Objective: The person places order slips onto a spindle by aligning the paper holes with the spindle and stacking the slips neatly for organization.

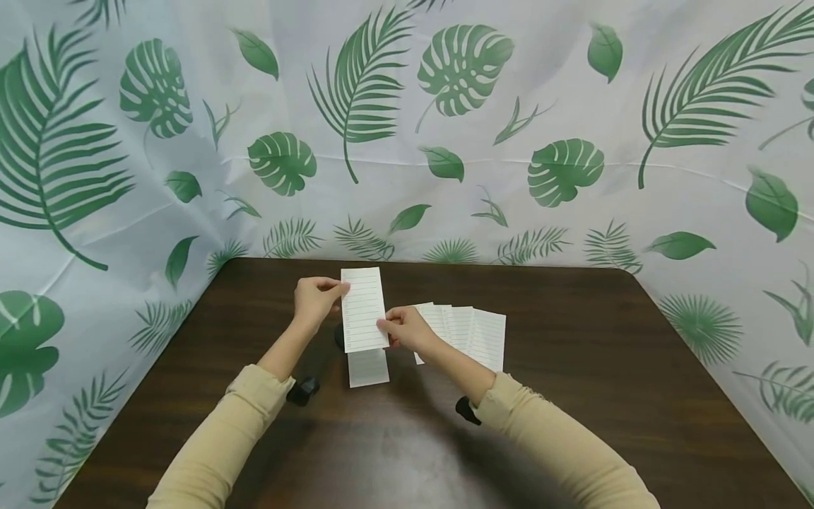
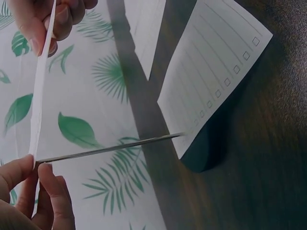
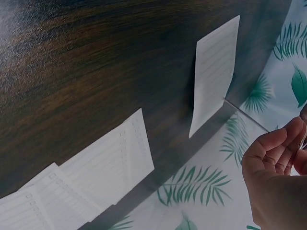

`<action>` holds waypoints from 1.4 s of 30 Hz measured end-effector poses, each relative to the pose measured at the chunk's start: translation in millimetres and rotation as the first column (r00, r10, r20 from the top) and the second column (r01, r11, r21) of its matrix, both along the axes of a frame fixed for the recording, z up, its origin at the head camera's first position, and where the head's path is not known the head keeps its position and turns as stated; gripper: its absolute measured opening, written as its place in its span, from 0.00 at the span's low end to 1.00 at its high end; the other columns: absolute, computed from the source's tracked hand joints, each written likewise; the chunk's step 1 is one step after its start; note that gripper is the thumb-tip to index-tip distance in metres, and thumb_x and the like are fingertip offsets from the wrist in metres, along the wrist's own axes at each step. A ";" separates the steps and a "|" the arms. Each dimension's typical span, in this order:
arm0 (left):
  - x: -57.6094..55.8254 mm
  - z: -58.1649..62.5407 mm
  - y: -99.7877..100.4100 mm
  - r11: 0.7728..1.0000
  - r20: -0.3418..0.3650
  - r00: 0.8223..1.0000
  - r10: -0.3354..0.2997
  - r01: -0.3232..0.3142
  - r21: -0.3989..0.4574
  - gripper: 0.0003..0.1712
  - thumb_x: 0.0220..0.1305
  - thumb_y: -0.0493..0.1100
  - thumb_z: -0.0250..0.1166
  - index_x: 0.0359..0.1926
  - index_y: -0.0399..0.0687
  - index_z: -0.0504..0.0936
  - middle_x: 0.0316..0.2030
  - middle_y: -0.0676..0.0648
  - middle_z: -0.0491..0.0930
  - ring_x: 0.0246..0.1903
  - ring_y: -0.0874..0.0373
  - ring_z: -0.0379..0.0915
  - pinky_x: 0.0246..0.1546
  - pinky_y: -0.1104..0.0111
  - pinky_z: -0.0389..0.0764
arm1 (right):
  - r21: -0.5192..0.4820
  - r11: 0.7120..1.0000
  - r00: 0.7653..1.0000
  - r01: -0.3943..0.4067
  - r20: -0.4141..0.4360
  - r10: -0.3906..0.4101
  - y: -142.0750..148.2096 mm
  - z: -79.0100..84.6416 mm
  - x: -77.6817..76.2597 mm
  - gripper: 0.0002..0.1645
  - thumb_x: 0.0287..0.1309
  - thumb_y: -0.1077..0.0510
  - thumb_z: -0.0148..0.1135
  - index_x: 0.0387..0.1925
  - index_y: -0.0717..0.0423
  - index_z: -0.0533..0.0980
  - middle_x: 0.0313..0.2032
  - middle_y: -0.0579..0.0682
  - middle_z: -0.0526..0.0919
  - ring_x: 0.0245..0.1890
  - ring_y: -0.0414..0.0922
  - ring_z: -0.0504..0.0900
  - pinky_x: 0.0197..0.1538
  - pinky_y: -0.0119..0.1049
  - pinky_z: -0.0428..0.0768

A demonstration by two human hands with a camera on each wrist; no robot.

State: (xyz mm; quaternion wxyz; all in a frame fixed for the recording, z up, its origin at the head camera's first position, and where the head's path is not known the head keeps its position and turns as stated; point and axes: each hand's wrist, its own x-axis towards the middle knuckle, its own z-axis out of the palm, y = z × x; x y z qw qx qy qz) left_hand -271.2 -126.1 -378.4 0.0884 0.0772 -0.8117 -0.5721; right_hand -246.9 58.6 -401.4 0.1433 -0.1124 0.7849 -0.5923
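A white lined sheet with checkboxes (image 1: 364, 311) is held up between both hands. The left hand (image 1: 314, 304) pinches its left edge near the top, while the right hand (image 1: 410, 329) pinches the right edge lower down. A thin metal spike (image 2: 110, 150) rises from a dark rounded base (image 2: 201, 158) to the held sheet beside the left fingertips; whether it pierces that sheet, I cannot tell. Lower on the spike, close to the base, sits another lined sheet (image 2: 211, 72), seen below the held one in the head view.
Several overlapping lined sheets (image 1: 488, 341) lie on the dark wooden table (image 1: 604, 396), right of the spike and partly behind the right forearm. A white leaf-print curtain (image 1: 394, 198) hangs behind the table and at its sides.
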 end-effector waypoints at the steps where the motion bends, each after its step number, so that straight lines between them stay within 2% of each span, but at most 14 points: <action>1: 0.1 -1.3 -0.7 1.000 -0.004 1.000 0.008 -0.008 0.001 0.13 0.57 0.40 0.67 0.38 0.33 0.85 0.35 0.40 0.83 0.16 0.66 0.71 0.18 0.77 0.79 | -0.003 1.000 1.000 -0.004 -0.001 0.004 -1.2 -1.2 -0.1 0.11 0.64 0.65 0.54 0.36 0.74 0.75 0.24 0.54 0.83 0.19 0.36 0.76 0.29 0.33 0.84; 5: 0.3 -4.8 -2.3 1.000 -0.013 1.000 0.020 -0.021 -0.005 0.13 0.57 0.40 0.67 0.38 0.32 0.85 0.33 0.41 0.83 0.18 0.63 0.74 0.20 0.73 0.82 | -0.004 1.000 1.000 -0.021 -0.019 0.021 -3.8 -3.9 0.5 0.11 0.64 0.65 0.53 0.35 0.74 0.74 0.25 0.57 0.83 0.19 0.37 0.77 0.31 0.38 0.86; 8: 0.1 -5.7 -2.5 1.000 -0.020 1.000 0.013 -0.013 0.001 0.13 0.57 0.39 0.66 0.38 0.32 0.85 0.33 0.41 0.83 0.21 0.61 0.75 0.23 0.71 0.84 | -0.001 1.000 0.999 -0.021 -0.029 0.021 -4.2 -4.3 0.7 0.11 0.64 0.65 0.53 0.34 0.73 0.74 0.25 0.57 0.83 0.19 0.37 0.77 0.30 0.36 0.85; 13: 0.0 -5.8 -3.4 0.999 -0.041 0.999 0.002 -0.001 0.035 0.13 0.57 0.39 0.66 0.38 0.30 0.84 0.29 0.44 0.82 0.22 0.64 0.75 0.21 0.75 0.82 | -0.017 1.000 0.999 -0.026 -0.041 0.025 -4.7 -2.8 -0.5 0.11 0.64 0.65 0.53 0.34 0.74 0.74 0.24 0.57 0.82 0.18 0.37 0.77 0.30 0.37 0.85; 16: 0.0 -6.9 -4.2 0.998 -0.051 0.999 0.006 -0.003 0.056 0.13 0.57 0.39 0.66 0.37 0.30 0.84 0.26 0.47 0.81 0.20 0.67 0.74 0.21 0.77 0.81 | -0.015 0.999 0.999 -0.031 -0.040 0.030 -5.3 -1.8 -1.1 0.11 0.64 0.65 0.52 0.34 0.73 0.74 0.24 0.55 0.82 0.18 0.37 0.77 0.31 0.40 0.85; 21: 0.1 -11.1 -4.3 0.998 -0.069 0.998 0.000 0.004 0.058 0.13 0.58 0.39 0.66 0.37 0.31 0.84 0.25 0.48 0.81 0.21 0.68 0.73 0.26 0.68 0.86 | -0.003 1.000 0.999 -0.016 -0.031 0.016 -5.4 -1.4 -0.9 0.10 0.64 0.65 0.52 0.33 0.73 0.74 0.22 0.51 0.81 0.18 0.38 0.76 0.32 0.44 0.85; 23: 0.6 -13.4 -3.9 0.998 -0.077 0.997 -0.002 0.006 0.056 0.13 0.58 0.39 0.66 0.37 0.31 0.84 0.26 0.46 0.81 0.22 0.67 0.74 0.29 0.62 0.87 | -0.003 1.000 1.000 -0.015 -0.025 0.015 -5.4 -1.8 -0.5 0.10 0.64 0.65 0.52 0.34 0.73 0.74 0.21 0.50 0.80 0.18 0.38 0.76 0.33 0.44 0.85; 28: 0.5 -18.0 -2.7 0.999 -0.105 0.995 -0.005 0.009 0.038 0.12 0.58 0.39 0.66 0.36 0.32 0.85 0.29 0.40 0.83 0.20 0.67 0.74 0.29 0.59 0.86 | 0.006 1.000 1.000 -0.018 -0.019 0.018 -5.2 -3.8 0.9 0.10 0.64 0.64 0.53 0.34 0.72 0.74 0.23 0.53 0.81 0.19 0.39 0.77 0.33 0.43 0.85; 33: -3.0 -21.1 -3.8 0.996 -0.092 0.995 -0.025 0.032 0.083 0.14 0.59 0.40 0.66 0.38 0.30 0.84 0.25 0.46 0.82 0.20 0.67 0.74 0.24 0.68 0.85 | 0.021 1.000 0.999 -0.014 -0.031 0.014 -4.4 -5.4 0.6 0.10 0.64 0.64 0.53 0.33 0.72 0.74 0.23 0.56 0.82 0.20 0.39 0.77 0.32 0.43 0.84; 36: -4.5 -22.5 -4.6 0.990 -0.069 0.997 -0.035 0.044 0.134 0.16 0.61 0.40 0.64 0.40 0.27 0.82 0.22 0.53 0.78 0.20 0.69 0.74 0.20 0.77 0.81 | 0.035 0.999 1.000 0.010 -0.023 -0.009 -5.2 -5.8 -1.0 0.10 0.63 0.64 0.54 0.32 0.71 0.75 0.22 0.52 0.81 0.19 0.38 0.75 0.31 0.40 0.84; 39: -5.2 -23.4 -2.6 0.991 -0.059 0.998 -0.027 0.035 0.128 0.16 0.63 0.41 0.63 0.41 0.28 0.82 0.21 0.54 0.76 0.19 0.70 0.73 0.21 0.75 0.83 | 0.041 0.999 1.000 0.025 -0.012 -0.025 -4.6 -6.8 -2.1 0.10 0.63 0.64 0.54 0.32 0.70 0.74 0.21 0.50 0.80 0.18 0.37 0.74 0.30 0.39 0.84; 42: -5.4 -24.7 -0.8 0.996 -0.065 0.998 -0.007 0.013 0.091 0.14 0.62 0.40 0.63 0.39 0.30 0.83 0.21 0.51 0.77 0.19 0.68 0.73 0.23 0.71 0.84 | 0.042 0.999 1.000 0.003 -0.020 -0.002 -3.2 -9.1 -1.7 0.10 0.63 0.64 0.54 0.31 0.71 0.74 0.19 0.48 0.79 0.17 0.37 0.74 0.30 0.41 0.84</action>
